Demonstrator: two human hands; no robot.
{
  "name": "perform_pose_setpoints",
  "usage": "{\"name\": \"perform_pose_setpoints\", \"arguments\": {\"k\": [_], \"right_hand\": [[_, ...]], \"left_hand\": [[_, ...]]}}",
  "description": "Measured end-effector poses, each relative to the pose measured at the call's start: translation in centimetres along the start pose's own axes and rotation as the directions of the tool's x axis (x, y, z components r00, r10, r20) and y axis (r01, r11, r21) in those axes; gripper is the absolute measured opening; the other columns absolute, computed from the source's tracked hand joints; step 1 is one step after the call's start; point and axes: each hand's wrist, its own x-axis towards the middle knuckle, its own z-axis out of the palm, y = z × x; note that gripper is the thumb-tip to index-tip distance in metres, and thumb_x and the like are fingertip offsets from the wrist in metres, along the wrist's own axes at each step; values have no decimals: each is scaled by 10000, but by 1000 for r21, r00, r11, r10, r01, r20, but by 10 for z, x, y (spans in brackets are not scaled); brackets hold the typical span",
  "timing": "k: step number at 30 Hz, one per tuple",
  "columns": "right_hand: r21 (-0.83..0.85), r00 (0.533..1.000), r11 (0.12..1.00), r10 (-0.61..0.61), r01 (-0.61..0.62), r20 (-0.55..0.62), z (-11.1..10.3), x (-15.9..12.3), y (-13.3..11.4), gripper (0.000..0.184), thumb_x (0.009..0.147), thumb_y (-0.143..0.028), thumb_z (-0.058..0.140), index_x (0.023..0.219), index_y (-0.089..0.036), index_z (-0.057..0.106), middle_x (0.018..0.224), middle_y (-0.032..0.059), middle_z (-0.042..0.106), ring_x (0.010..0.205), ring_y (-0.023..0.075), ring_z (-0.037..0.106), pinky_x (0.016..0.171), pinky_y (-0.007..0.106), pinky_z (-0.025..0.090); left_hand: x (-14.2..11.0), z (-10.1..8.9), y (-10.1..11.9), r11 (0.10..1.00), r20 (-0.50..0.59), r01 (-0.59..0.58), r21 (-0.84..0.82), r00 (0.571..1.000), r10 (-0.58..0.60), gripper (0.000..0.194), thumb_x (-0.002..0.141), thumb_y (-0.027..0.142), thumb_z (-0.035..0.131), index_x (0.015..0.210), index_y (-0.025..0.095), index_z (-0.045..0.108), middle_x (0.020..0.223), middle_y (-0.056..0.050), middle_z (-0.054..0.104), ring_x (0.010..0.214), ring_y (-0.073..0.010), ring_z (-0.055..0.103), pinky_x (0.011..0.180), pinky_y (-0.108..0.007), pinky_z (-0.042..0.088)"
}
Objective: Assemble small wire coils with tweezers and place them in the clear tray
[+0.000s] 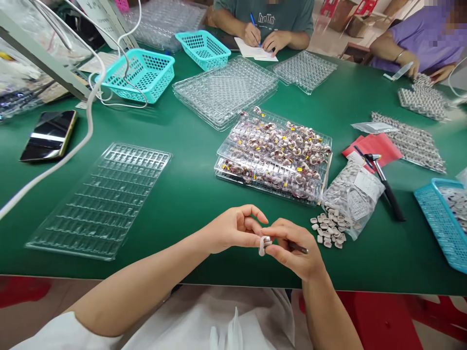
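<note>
My left hand is closed, its thumb and fingertips pinching a small pale plastic piece, curved like a shell, with a shiny silvery part against it. Close beside it, my right hand has its fingers wrapped round a slim dark tool. The tool's back end sticks out to the right; its kind is hidden by the fingers. The right thumb and index fingertip also come up against the pale piece. Just beyond both hands lie stacked clear trays full of similar pale pieces with dark red and yellow bits.
Loose pale caps spill beside a plastic bag; a black-handled hammer lies behind. At left are a clear tray and a phone. Turquoise baskets and tray stacks stand farther back. Two people sit across.
</note>
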Motion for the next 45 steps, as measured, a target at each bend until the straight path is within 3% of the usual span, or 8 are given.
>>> {"name": "perform_pose_setpoints", "arguments": {"k": [4, 8, 15, 27, 34, 45], "right_hand": [[37, 1000, 999, -3, 3, 3, 0, 0, -1, 343, 829, -173, 692, 1154, -284, 690, 539, -52, 394, 663, 155, 534, 589, 268, 409], [67, 1000, 998, -7, 7, -10, 1, 0, -1, 316, 853, -166, 663, 1148, -276, 697, 579, -22, 524, 656, 152, 550, 577, 268, 428], [41, 999, 999, -26, 27, -34, 3, -1, 0, 271, 872, -194, 649, 1131, -250, 706, 671, 14, 616, 631, 132, 563, 538, 248, 445], [-241, 961, 936, -274, 256, -46, 6, 1, -9, 343, 887, -144, 623, 1221, -219, 637, 873, 62, 694, 705, 139, 628, 577, 242, 522], [-376, 934, 872, -356, 314, -44, 9, -2, -1, 416, 861, -124, 647, 1261, -226, 591, 870, 57, 707, 675, 134, 635, 560, 241, 535], [-456, 915, 831, -395, 320, -78, 12, -1, -2, 409, 847, -120, 651, 1238, -227, 588, 856, 48, 726, 662, 140, 649, 550, 249, 531]], "left_hand": [[-1, 1, 1, 1000, 2, -22, 5, 1000, 22, 391, 670, 152, 837, 964, 152, 580, 773, -36, 755, 792, -187, 732, 738, -288, 556], [-1, 5, 4, 999, 11, -48, 19, 999, 47, 389, 681, 142, 830, 960, 142, 559, 764, -31, 751, 712, -149, 723, 692, -247, 552], [0, 2, 2, 999, 13, -41, 23, 999, 40, 366, 677, 165, 835, 921, 136, 565, 765, -44, 763, 713, -175, 735, 714, -291, 565], [-2, 1, 7, 998, 3, 0, 59, 1000, 0, 306, 668, 178, 841, 869, 118, 618, 763, -60, 761, 687, -162, 720, 689, -274, 555], [-1, -1, 8, 998, 12, 0, 64, 1000, 0, 292, 687, 184, 831, 888, 114, 631, 760, -53, 749, 684, -147, 709, 681, -256, 543], [2, -3, 7, 996, -1, 26, 86, 1000, -26, 283, 692, 199, 829, 884, 116, 639, 748, -51, 741, 673, -143, 698, 683, -256, 531]]}}
